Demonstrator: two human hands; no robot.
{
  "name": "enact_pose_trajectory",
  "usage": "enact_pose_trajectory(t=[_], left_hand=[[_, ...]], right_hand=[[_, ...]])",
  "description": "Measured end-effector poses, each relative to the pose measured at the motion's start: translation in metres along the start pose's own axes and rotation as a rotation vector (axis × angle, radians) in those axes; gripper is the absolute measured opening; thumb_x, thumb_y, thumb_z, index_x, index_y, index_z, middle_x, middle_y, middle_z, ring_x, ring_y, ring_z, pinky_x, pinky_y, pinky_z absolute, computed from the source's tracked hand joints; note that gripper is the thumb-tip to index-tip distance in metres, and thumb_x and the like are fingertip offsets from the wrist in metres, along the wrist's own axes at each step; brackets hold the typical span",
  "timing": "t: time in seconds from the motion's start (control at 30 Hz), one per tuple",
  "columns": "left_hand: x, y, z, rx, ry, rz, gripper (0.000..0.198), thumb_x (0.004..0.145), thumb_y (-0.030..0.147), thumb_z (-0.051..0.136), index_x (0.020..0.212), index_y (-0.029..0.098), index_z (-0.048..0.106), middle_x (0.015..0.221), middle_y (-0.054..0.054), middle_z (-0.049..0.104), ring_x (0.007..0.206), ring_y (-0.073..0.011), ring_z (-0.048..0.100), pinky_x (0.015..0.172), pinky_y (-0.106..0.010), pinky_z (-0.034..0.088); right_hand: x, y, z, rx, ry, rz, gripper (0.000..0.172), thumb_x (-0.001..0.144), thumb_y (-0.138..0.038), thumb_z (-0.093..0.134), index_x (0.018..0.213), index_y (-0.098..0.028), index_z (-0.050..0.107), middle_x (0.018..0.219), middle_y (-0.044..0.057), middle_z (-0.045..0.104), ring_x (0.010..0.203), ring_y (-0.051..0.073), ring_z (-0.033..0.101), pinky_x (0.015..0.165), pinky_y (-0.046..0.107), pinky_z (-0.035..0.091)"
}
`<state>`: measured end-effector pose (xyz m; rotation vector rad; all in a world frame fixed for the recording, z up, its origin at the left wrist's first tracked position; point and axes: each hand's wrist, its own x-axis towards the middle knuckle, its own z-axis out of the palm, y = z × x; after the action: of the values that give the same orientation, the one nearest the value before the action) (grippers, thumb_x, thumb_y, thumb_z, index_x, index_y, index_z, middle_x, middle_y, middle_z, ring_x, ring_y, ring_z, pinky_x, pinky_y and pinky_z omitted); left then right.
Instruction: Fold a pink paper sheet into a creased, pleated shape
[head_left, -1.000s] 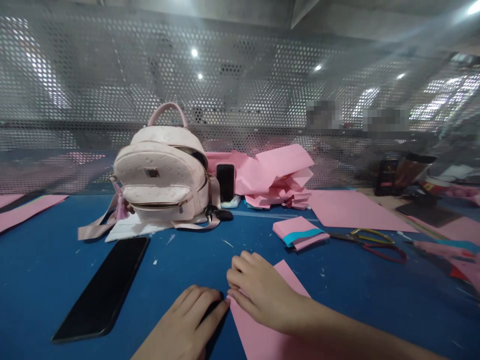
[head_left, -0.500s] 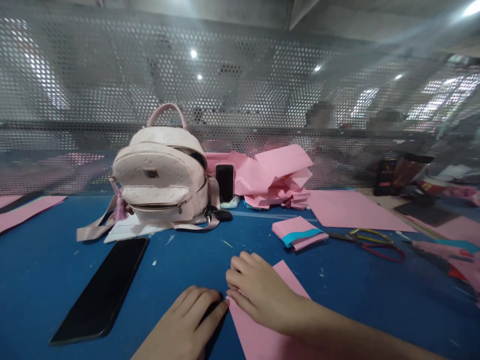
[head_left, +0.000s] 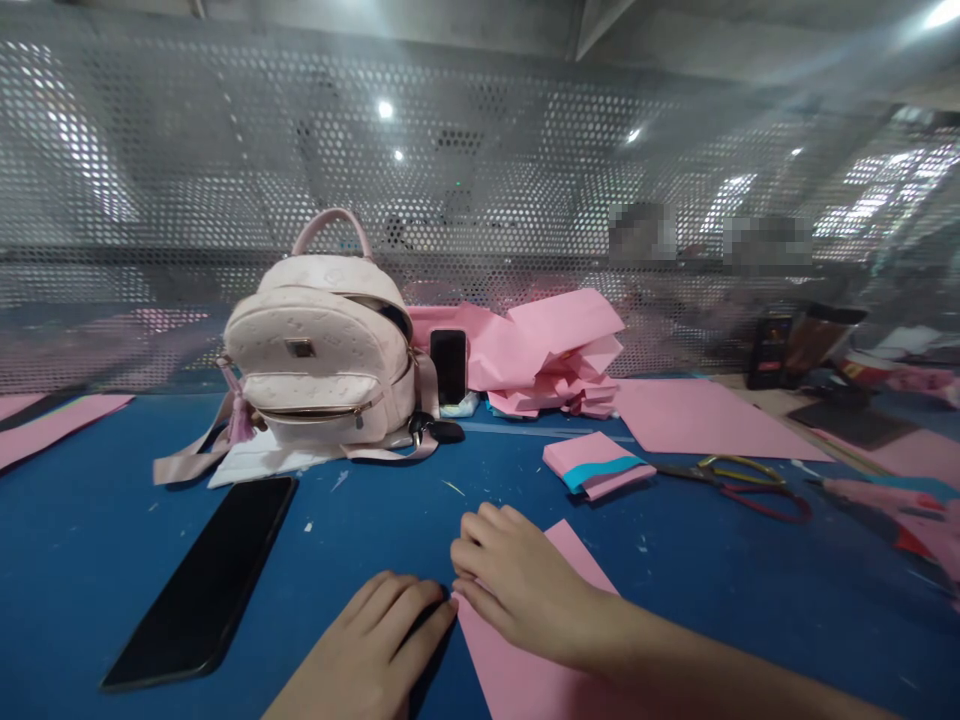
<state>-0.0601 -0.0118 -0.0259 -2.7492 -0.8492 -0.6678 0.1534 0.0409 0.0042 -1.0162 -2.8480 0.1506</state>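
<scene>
A pink paper sheet (head_left: 525, 670) lies on the blue table (head_left: 375, 520) at the bottom middle. My right hand (head_left: 517, 585) rests on its upper left corner, fingers curled and pressed together on the paper's edge. My left hand (head_left: 367, 650) lies just left of the sheet, fingers bent and pressing down on the table at the paper's left edge, fingertips almost touching the right hand. What lies under the left fingers is hidden.
A black phone (head_left: 206, 580) lies to the left. A pink backpack (head_left: 322, 350) stands behind, with a second phone (head_left: 448, 365) and crumpled pink paper (head_left: 555, 350). A banded pink stack (head_left: 596, 463), scissors (head_left: 742, 480) and a flat pink sheet (head_left: 705, 420) sit right. A perforated screen (head_left: 480, 200) backs the table.
</scene>
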Motion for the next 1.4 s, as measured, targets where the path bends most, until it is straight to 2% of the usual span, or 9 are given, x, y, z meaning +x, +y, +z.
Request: enact_pose_trajectory(t=[0.13,0.23,0.3,0.4,0.6,0.73,0.97,1.1,1.4], left_hand=[[0.0,0.001,-0.001,0.005,0.01,0.008,0.059,0.074,-0.006,0.035,0.124,0.01,0.059,0.106,-0.011,0.068,0.092,-0.0247,0.065,0.078,-0.04,0.058],[0.0,0.002,-0.002,-0.007,0.0,0.028,0.048,0.087,-0.003,0.032,0.124,0.011,0.06,0.107,-0.011,0.069,0.095,-0.0237,0.065,0.081,-0.039,0.057],[0.001,0.003,-0.003,-0.017,0.001,0.047,0.042,0.098,0.006,0.028,0.123,0.012,0.062,0.108,-0.011,0.069,0.097,-0.0227,0.065,0.083,-0.037,0.056],[0.002,0.004,-0.006,-0.018,0.014,0.086,0.047,0.107,0.021,0.019,0.121,0.014,0.063,0.111,-0.009,0.07,0.1,-0.0217,0.065,0.084,-0.036,0.056],[0.004,0.006,-0.014,-0.023,-0.005,0.223,0.042,0.108,0.022,0.024,0.125,0.017,0.062,0.122,-0.002,0.069,0.111,-0.0159,0.062,0.1,-0.031,0.047],[0.001,0.012,-0.012,-0.09,0.076,0.267,0.029,0.106,0.019,0.04,0.115,0.018,0.067,0.116,0.002,0.071,0.109,-0.012,0.062,0.113,-0.031,0.034],[0.001,0.018,-0.017,-0.036,-0.038,0.299,0.033,0.107,0.019,0.034,0.126,0.017,0.062,0.125,0.003,0.068,0.115,-0.0122,0.06,0.113,-0.031,0.038],[0.002,0.018,-0.02,-0.018,-0.048,0.33,0.029,0.105,0.02,0.041,0.126,0.018,0.061,0.129,0.002,0.065,0.116,-0.0119,0.06,0.111,-0.03,0.041],[-0.001,0.018,-0.018,0.004,-0.063,0.344,0.035,0.108,0.02,0.032,0.131,0.019,0.058,0.133,0.004,0.063,0.121,-0.0127,0.057,0.113,-0.031,0.036]], right_hand=[[-0.001,0.0,0.0,0.007,0.002,-0.004,0.013,0.098,-0.028,0.051,0.089,-0.02,0.056,0.096,0.003,0.057,0.087,0.021,0.046,0.073,0.034,0.034],[-0.001,0.002,0.0,0.011,0.013,-0.015,0.014,0.098,-0.027,0.05,0.088,-0.02,0.056,0.095,0.003,0.057,0.086,0.021,0.046,0.074,0.033,0.034],[-0.002,0.002,0.001,0.014,0.023,-0.021,0.014,0.099,-0.027,0.049,0.088,-0.02,0.056,0.094,0.003,0.058,0.086,0.02,0.046,0.074,0.033,0.034],[-0.003,0.003,0.002,0.027,0.035,-0.025,0.015,0.099,-0.027,0.049,0.088,-0.02,0.057,0.095,0.004,0.058,0.086,0.02,0.046,0.075,0.033,0.035],[-0.005,0.003,0.003,0.038,0.047,-0.025,0.017,0.099,-0.028,0.049,0.088,-0.019,0.057,0.094,0.004,0.058,0.085,0.02,0.046,0.075,0.033,0.035],[-0.005,0.005,0.006,0.08,0.056,-0.024,0.018,0.099,-0.029,0.049,0.086,-0.019,0.056,0.094,0.003,0.057,0.085,0.019,0.045,0.076,0.032,0.035],[-0.007,0.005,0.006,0.101,0.089,-0.034,0.018,0.099,-0.028,0.049,0.086,-0.018,0.057,0.093,0.004,0.057,0.086,0.02,0.046,0.077,0.032,0.036],[-0.008,0.004,0.006,0.107,0.092,-0.029,0.017,0.099,-0.027,0.05,0.086,-0.019,0.057,0.094,0.003,0.057,0.086,0.019,0.046,0.077,0.032,0.036],[-0.008,0.003,0.007,0.07,0.092,-0.018,0.019,0.101,-0.029,0.048,0.087,-0.018,0.057,0.095,0.004,0.057,0.086,0.02,0.045,0.076,0.032,0.036]])
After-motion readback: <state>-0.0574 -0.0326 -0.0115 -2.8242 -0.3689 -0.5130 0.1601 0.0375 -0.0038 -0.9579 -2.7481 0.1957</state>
